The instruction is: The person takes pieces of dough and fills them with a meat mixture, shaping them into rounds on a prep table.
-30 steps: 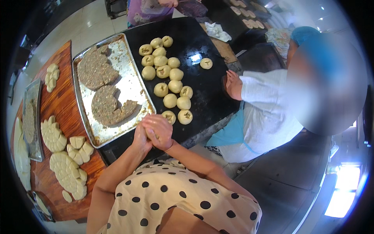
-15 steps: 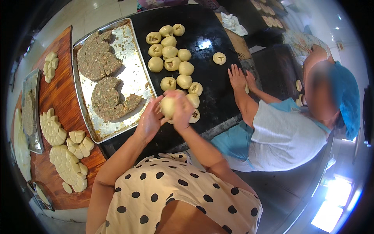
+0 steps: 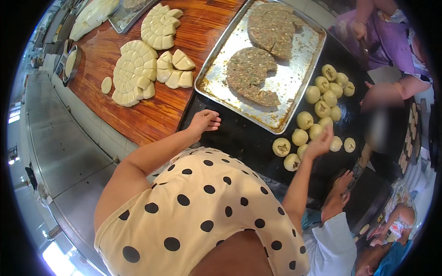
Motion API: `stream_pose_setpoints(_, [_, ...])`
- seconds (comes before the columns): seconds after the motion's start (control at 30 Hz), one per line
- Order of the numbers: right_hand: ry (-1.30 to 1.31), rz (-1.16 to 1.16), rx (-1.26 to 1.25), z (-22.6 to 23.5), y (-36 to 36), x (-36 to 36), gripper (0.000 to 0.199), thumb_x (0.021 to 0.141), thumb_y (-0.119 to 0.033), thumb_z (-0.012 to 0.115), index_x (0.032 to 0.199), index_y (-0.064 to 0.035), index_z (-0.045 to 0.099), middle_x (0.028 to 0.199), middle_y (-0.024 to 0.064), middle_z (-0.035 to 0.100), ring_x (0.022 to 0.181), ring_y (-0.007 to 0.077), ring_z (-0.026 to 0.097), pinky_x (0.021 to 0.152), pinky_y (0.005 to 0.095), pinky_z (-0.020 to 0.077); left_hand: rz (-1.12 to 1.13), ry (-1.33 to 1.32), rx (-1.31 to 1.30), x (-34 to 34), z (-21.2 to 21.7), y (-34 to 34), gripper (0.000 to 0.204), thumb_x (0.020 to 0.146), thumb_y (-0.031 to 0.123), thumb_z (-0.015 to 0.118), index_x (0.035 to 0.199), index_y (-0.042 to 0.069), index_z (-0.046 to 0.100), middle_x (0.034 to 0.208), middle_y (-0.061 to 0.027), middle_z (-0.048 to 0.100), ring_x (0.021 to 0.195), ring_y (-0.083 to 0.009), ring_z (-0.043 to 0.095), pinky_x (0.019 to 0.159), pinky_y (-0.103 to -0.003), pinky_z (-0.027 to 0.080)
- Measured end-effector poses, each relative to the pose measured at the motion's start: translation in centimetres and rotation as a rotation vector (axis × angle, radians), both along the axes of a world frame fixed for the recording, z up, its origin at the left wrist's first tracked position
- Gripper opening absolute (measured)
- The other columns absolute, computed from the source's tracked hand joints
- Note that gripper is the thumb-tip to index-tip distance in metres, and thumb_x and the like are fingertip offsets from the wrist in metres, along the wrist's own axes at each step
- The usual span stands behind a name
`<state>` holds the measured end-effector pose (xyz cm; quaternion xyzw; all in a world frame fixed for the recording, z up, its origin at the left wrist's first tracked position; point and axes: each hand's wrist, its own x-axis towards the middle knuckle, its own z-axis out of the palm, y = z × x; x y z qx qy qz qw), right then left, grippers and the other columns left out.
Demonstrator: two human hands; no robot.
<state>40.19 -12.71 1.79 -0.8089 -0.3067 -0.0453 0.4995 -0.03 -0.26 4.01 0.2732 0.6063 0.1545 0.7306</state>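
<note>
My right hand is over a cluster of pale, round dough balls on a black worktop. Its bent fingers are at one dough ball and partly hide it. Several of the balls show puckered tops with dark filling inside. My left hand hovers above the worktop by the near left corner of a metal tray. Its fingers are loosely bent, with nothing between them. On the tray lie two thick slabs of speckled filling, a nearer one and a farther one, with pieces cut out.
A wooden board at the left bears scored dough rounds and loose wedges. A co-worker's hand is on the worktop's near right side. Another person in purple stands at the far right.
My hands have parted from the dough ball they held together. The left has gone toward the wooden board, the right to the cluster. The view has swung left; a person in purple now shows.
</note>
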Motion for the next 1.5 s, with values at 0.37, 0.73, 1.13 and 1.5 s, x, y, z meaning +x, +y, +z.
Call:
stream_pose_setpoints(0.37, [0.069, 0.974, -0.268, 2.7, 17.0, -31.3, 0.033, 0.09, -0.018, 0.064, 0.12, -0.0031, 0.06, 0.121, 0.0153, 0.062, 0.113, 0.033, 0.059, 0.094, 0.0414, 0.048, 0.099, 0.351, 0.884, -14.4, -1.6, 10.5, 0.023, 0.097, 0.017, 0.058, 0.112, -0.001, 0.063, 0.096, -0.0053, 0.066, 0.083, -0.0111, 0.061, 0.077, -0.023, 0.049])
stream_pose_setpoints(0.73, [0.699, 0.646, -0.39, -2.8, 23.2, -40.2, 0.072, 0.066, -0.033, 0.085, 0.122, 0.0009, 0.053, 0.086, 0.0124, 0.065, 0.077, 0.0301, 0.066, 0.073, 0.037, 0.053, 0.414, -0.328, 0.01, -15.3, -3.1, 8.5, 0.025, 0.097, 0.017, 0.059, 0.117, 0.002, 0.055, 0.109, -0.0102, 0.061, 0.101, -0.0212, 0.061, 0.09, -0.036, 0.054])
stream_pose_setpoints(1.13, [0.613, 0.805, -0.347, -1.3, 13.2, -36.7, 0.026, 0.084, -0.01, 0.065, 0.107, -0.0008, 0.058, 0.095, 0.0114, 0.07, 0.092, 0.0186, 0.069, 0.077, 0.0307, 0.0545, -0.215, -0.37, 0.145, -12.8, -3.7, 4.2, 0.012, 0.093, 0.003, 0.056, 0.104, 0.002, 0.061, 0.095, -0.0061, 0.066, 0.089, -0.0149, 0.066, 0.079, -0.03, 0.056])
stream_pose_setpoints(1.5, [0.453, 0.818, -0.458, -1.9, 11.9, -39.4, 0.072, 0.078, -0.01, 0.074, 0.141, -0.0114, 0.041, 0.132, 0.0165, 0.05, 0.105, 0.0299, 0.063, 0.087, 0.0391, 0.0536, -0.456, 0.507, 1.029, -16.3, -3.3, 5.0, 0.049, 0.082, 0.003, 0.071, 0.126, 0.006, 0.05, 0.113, -0.0147, 0.054, 0.083, -0.025, 0.064, 0.072, -0.035, 0.053])
